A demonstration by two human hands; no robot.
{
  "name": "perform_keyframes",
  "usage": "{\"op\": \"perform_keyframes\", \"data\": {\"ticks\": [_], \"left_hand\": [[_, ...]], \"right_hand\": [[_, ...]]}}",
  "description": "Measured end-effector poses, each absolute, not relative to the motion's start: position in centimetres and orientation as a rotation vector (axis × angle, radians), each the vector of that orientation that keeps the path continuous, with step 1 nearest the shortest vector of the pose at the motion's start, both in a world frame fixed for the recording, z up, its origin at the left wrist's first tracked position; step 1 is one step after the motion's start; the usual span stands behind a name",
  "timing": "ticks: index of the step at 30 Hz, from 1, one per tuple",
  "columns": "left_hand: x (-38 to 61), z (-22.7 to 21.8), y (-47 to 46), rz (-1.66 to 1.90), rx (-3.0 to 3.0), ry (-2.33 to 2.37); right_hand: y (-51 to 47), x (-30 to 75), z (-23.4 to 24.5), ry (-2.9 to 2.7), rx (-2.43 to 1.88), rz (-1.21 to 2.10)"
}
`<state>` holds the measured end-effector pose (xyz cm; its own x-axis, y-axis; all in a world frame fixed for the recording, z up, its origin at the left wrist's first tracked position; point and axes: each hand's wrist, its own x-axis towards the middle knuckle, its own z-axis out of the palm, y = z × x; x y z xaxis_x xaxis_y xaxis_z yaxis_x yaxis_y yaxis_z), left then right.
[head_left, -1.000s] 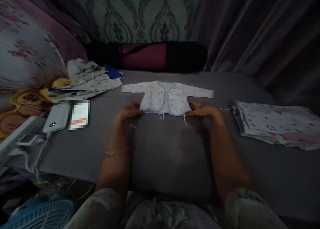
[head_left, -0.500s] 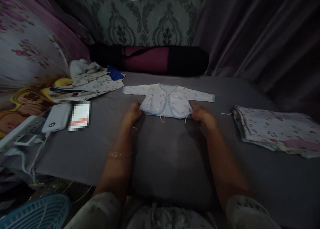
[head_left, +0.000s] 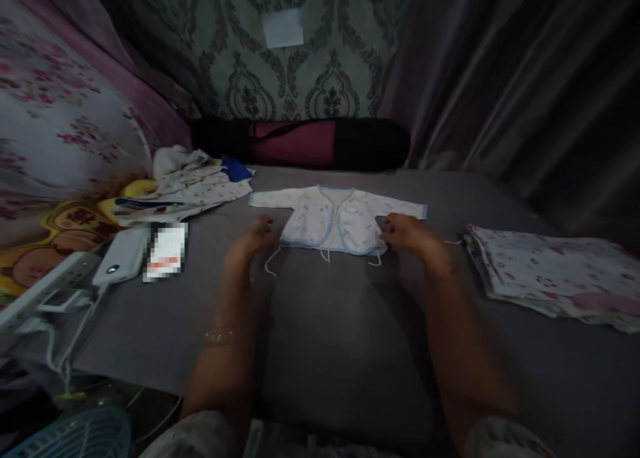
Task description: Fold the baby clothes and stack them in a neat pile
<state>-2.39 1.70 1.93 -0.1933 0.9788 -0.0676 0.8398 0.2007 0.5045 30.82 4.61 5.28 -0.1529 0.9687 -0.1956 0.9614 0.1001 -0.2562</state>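
Observation:
A white baby jacket [head_left: 310, 221] with blue trim and a faint print lies flat and front up on the grey sheet, sleeves spread to both sides. Thin white ties hang from its front and lower corners. My left hand [head_left: 256, 237] hovers just left of the jacket's lower corner, apart from the cloth, with loosely bent, slightly blurred fingers and nothing in them. At the opposite side, my right hand [head_left: 407, 233] has its fingertips beside the right edge under the sleeve, thumb and fingers apart. Whether they touch the cloth is hard to tell.
Folded printed clothes [head_left: 545, 271] lie at the right. On the left are rumpled clothes [head_left: 195, 188], a white power bank [head_left: 120, 255], a blurred-out card [head_left: 166, 251] and a power strip [head_left: 60, 285]. A black and pink long bag [head_left: 295, 143] lies along the wall.
Both hands have let go of the jacket's lower corners; the left has moved away leftward. The jacket stays flat. The view has tilted up a little.

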Motion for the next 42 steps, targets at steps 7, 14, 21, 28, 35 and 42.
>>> {"op": "perform_keyframes", "data": {"ticks": [7, 14, 21, 28, 35, 42], "left_hand": [[6.4, 2.2, 4.3, 0.411, 1.941, 1.843], [9.1, -0.9, 3.6, 0.415, 1.992, 2.014], [9.0, -0.7, 2.7, 0.408, 1.994, 2.066], [9.4, -0.4, 2.5, 0.340, 2.027, 2.117], [9.7, 0.0, 2.5, 0.418, 2.090, 2.053], [10.0, 0.6, 1.9, 0.238, 2.101, 1.950]], "right_hand": [[5.7, 23.0, 3.8, -2.392, -1.923, 0.635], [6.5, 21.7, 2.6, -2.356, -2.065, 0.693], [8.1, 21.7, 1.5, -2.347, -2.107, 0.773], [8.5, 22.4, 1.0, -2.254, -2.062, 0.808], [8.4, 23.5, 1.1, -1.908, -1.773, 1.144], [8.3, 22.7, 0.7, -1.773, -1.687, 1.380]]}}
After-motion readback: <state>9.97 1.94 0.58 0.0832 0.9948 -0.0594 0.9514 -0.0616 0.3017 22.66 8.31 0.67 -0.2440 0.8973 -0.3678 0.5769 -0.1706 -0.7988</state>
